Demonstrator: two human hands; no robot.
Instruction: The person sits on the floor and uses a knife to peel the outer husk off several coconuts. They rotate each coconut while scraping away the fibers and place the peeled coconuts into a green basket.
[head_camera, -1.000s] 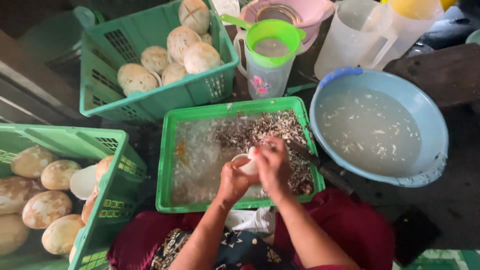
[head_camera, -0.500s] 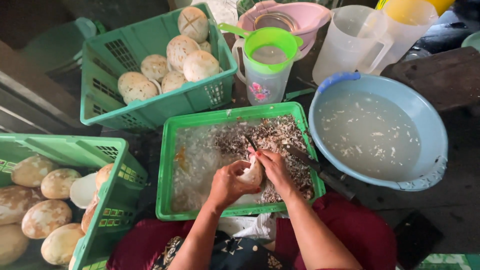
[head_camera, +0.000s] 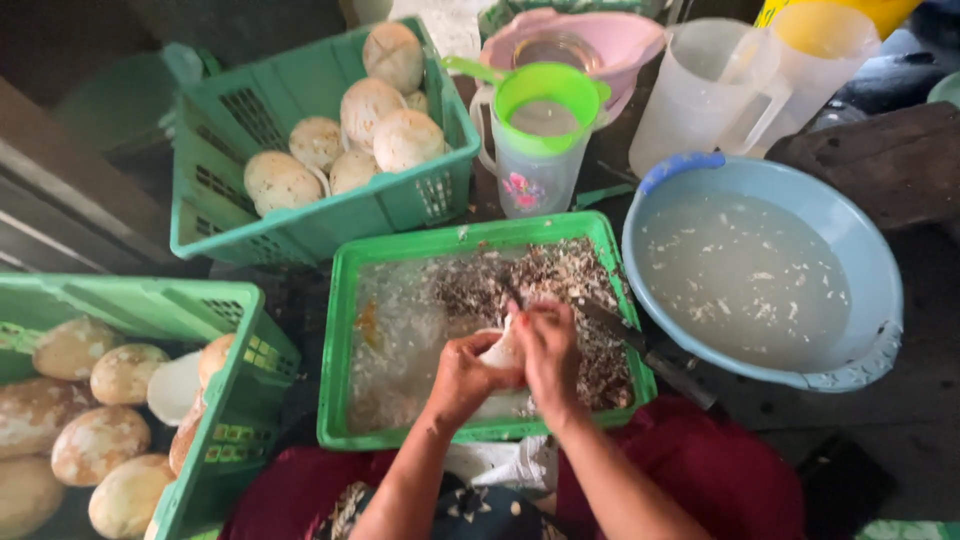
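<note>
In the head view, the left hand (head_camera: 462, 378) and the right hand (head_camera: 548, 350) met over the shallow green tray (head_camera: 340, 330), both closed around a small white piece of coconut flesh (head_camera: 500, 352) held between them. The left hand cupped it from seven o'clock with the fingers curled under it; the right hand covered it from three o'clock, fingers wrapped over the top. Whether the right hand also held a tool could not be told. The white piece sat above the tray's middle, a little toward its near edge.

The tray held wet white scrapings on its nine-o'clock side and dark brown shavings (head_camera: 560, 290) toward one o'clock. A dark-handled knife (head_camera: 645, 350) lay across the tray's rim at three o'clock, near the right hand.

At two o'clock from the hands stood a blue basin (head_camera: 860, 370) of cloudy water with white flecks. At twelve o'clock stood a clear jug with a green lid (head_camera: 540, 130). At eleven o'clock a green basket (head_camera: 400, 205) held pale peeled coconuts (head_camera: 405, 138); at nine o'clock another green crate (head_camera: 215, 420) held browner ones (head_camera: 95, 440).
</note>
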